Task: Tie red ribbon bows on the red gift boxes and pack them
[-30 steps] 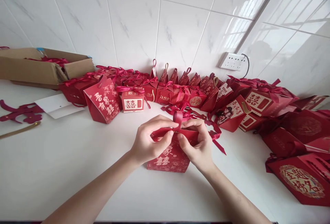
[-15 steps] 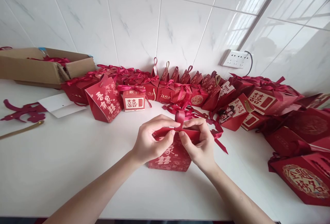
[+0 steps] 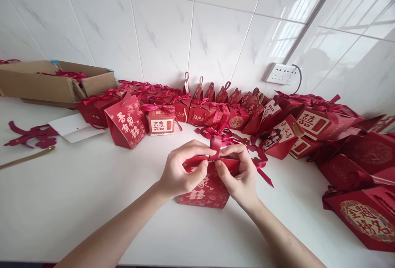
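Observation:
A red gift box with gold characters stands on the white counter in front of me. Both hands are at its top. My left hand pinches the red ribbon at the box's closure from the left, thumb and forefinger closed on it. My right hand pinches the same ribbon from the right, fingers curled. A small loop of ribbon stands up between my fingertips, and a loose ribbon tail trails off to the right of the box.
Several red gift boxes with bows line the tiled wall in an arc, with larger ones at the right. An open cardboard carton sits at the back left, near a white card and red paper cut-outs. A wall socket is behind.
My hands have stayed at the box top, with only small shifts of the fingers on the ribbon. The view has tilted slightly.

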{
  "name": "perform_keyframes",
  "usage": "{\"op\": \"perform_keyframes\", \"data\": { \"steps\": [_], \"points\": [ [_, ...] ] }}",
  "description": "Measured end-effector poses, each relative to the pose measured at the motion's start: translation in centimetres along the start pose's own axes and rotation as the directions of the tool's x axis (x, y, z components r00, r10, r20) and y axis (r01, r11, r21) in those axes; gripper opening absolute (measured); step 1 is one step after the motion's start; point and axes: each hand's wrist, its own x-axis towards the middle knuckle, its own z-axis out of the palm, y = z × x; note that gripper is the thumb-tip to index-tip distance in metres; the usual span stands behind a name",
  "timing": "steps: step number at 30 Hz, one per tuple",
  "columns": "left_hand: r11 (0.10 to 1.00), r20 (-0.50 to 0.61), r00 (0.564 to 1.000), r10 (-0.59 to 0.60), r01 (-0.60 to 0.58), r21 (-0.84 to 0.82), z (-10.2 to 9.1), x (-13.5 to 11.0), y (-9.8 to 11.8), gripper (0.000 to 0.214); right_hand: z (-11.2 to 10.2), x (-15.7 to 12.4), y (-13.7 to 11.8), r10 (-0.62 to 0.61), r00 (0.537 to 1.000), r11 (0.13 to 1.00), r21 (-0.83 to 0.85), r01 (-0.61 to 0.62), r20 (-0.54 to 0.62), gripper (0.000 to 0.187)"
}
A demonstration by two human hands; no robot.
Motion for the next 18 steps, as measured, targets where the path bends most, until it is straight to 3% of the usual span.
{"op": "perform_keyframes", "data": {
  "steps": [11, 18],
  "points": [
    [1.0, 0.0, 1.0, -0.01, 0.01, -0.012, 0.07, -0.03, -0.11, 0.018, -0.1, 0.05, -0.07, 0.004, 1.0, 1.0, -0.004, -0.004, 0.01, 0.011],
    [0.999, -0.01, 0.999, -0.048, 0.048, -0.025, 0.14, -0.11, -0.03, 0.017, -0.18, 0.16, -0.13, 0.053, 0.997, 0.995, 0.084, -0.057, 0.053, 0.014]
  ]
}}
